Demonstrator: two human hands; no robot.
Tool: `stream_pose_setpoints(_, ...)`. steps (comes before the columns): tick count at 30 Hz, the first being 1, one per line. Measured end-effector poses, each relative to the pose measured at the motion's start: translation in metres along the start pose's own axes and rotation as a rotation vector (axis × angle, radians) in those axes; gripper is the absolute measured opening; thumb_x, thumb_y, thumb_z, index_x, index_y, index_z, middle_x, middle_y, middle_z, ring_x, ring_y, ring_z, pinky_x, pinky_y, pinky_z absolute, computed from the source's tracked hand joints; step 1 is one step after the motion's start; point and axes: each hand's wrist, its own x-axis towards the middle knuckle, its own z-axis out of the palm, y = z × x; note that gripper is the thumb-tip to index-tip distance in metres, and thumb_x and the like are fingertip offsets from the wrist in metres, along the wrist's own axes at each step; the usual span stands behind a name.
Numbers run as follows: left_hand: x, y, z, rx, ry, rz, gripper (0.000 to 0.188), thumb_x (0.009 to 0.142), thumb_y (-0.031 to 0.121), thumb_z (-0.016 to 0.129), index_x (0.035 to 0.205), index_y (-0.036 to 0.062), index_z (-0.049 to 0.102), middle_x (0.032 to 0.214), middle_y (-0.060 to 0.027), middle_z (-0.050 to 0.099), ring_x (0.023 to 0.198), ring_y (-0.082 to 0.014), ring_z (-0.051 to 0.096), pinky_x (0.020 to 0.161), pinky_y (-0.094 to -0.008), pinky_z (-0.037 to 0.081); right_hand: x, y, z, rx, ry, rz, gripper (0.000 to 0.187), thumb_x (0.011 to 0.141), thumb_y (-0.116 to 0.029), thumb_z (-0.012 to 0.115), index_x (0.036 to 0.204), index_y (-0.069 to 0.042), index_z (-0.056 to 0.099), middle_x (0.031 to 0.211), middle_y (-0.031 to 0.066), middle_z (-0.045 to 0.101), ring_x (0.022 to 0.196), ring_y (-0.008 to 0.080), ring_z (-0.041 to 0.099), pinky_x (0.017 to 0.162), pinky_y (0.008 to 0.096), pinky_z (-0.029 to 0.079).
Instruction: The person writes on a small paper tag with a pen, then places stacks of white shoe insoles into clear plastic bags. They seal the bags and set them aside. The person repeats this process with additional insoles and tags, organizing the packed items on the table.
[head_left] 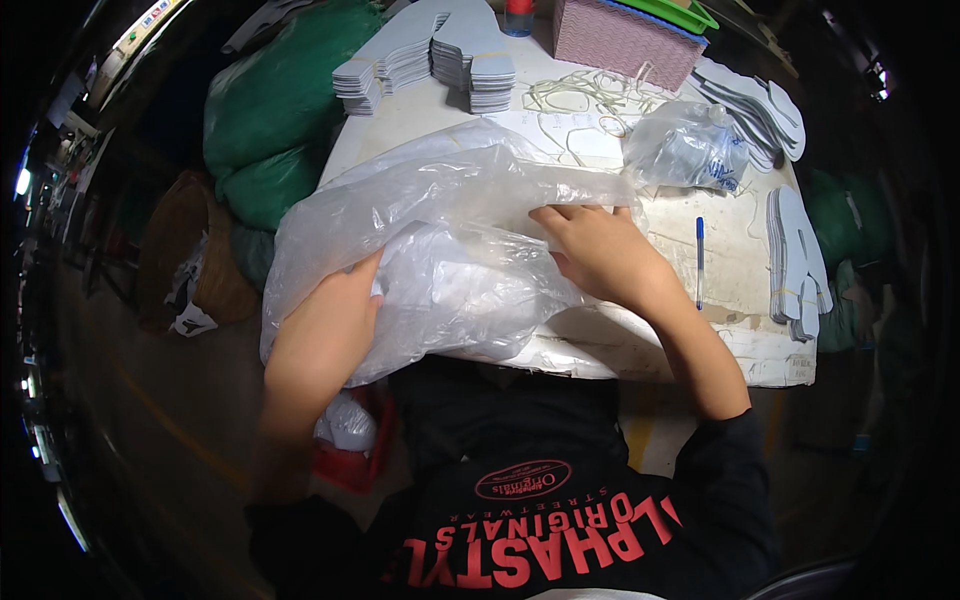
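Note:
A large clear plastic bag [440,215] lies crumpled across the near half of a white table [700,330]. My left hand [325,320] grips the bag's lower left part, fingers curled into the film. My right hand [600,250] presses on the bag's right side, fingers closed over its edge. Pale flat pieces show faintly through the plastic.
Stacks of grey insole-shaped cutouts [470,60] sit at the table's far side, more [795,260] at the right edge. A small clear bag [690,145], loose rubber bands [580,95], a blue pen [699,262] and a pink box [625,40] are near. Green sacks [270,120] stand left.

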Motion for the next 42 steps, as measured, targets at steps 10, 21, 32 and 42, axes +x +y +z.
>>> stream_pose_setpoints(10, 0.038, 0.011, 0.002, -0.185, 0.295, 0.330, 0.064, 0.111, 0.015, 0.055, 0.169, 0.0347, 0.040, 0.146, -0.0238, 0.062, 0.116, -0.0468, 0.069, 0.099, -0.0494, 0.056, 0.031, -0.044, 0.008, 0.375, 0.138, -0.572, 0.047, 0.085, -0.001, 0.074, 0.131, -0.011, 0.069, 0.131, 0.0111, 0.064, 0.113, 0.0346, 0.064, 0.100, 0.0453, 0.054)
stream_pose_setpoints(21, 0.081, -0.029, 0.060, -0.270, 0.243, 0.329, 0.059, 0.108, 0.003, 0.050, 0.166, 0.0124, 0.046, 0.145, -0.0264, 0.065, 0.131, -0.0471, 0.061, 0.112, -0.0462, 0.045, 0.056, -0.029, -0.011, 0.946, 0.770, -0.262, 0.028, 0.099, 0.005, 0.068, 0.125, -0.004, 0.059, 0.094, 0.0132, 0.071, 0.084, 0.0254, 0.073, 0.074, 0.0364, 0.059)
stream_pose_setpoints(32, 0.000, 0.067, -0.041, -0.325, 0.335, 0.883, 0.032, 0.089, -0.006, 0.064, 0.117, 0.0008, 0.078, 0.087, -0.0153, 0.073, 0.079, -0.0292, 0.073, 0.072, -0.0370, 0.058, -0.072, 0.057, 0.027, 0.767, 0.426, 0.660, 0.018, 0.103, -0.021, 0.074, 0.106, -0.003, 0.074, 0.063, 0.0079, 0.067, 0.052, 0.0185, 0.065, 0.054, 0.0335, 0.048)
stream_pose_setpoints(42, 0.120, 0.173, 0.044, 0.158, 0.172, 1.115, 0.035, 0.096, 0.012, 0.066, 0.129, 0.0155, 0.076, 0.115, -0.0155, 0.068, 0.107, -0.0350, 0.069, 0.090, -0.0457, 0.058, -0.132, 0.135, 0.040, 0.198, 0.446, 0.820, 0.024, 0.097, -0.021, 0.077, 0.104, 0.001, 0.069, 0.099, 0.0192, 0.075, 0.081, 0.0391, 0.073, 0.073, 0.0479, 0.057)
